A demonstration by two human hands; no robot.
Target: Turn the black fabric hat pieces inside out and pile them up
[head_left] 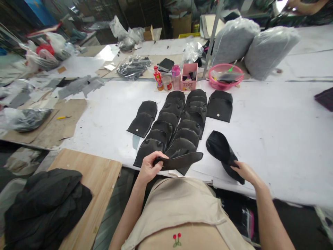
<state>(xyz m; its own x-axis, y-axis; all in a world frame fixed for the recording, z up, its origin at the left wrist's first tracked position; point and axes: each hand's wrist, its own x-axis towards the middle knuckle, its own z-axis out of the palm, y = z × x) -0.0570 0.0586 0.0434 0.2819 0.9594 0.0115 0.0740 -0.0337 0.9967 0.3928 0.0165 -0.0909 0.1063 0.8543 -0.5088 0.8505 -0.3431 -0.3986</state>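
My left hand [153, 166] is closed on the end of a black padded piece [182, 161], held on edge over the front of the white table. To the right, my right hand [244, 171] pinches the near end of a black curved fabric piece [221, 147], which looks folded or twisted. Between and beyond my hands lie two overlapping rows of black padded pieces [191, 118], with rounded far ends. A separate black piece with a small white tag [220, 106] lies right of the rows, and another tagged black piece [143, 118] lies on their left.
Behind the rows stand a red bottle [157, 77], a jar [167, 82], a pink bottle [176, 77], a pink box [189, 76] and a pink basket [225, 83]. Stuffed plastic bags [235, 40] sit at the back right. Black cloth [44, 205] covers part of a wooden board [104, 173].
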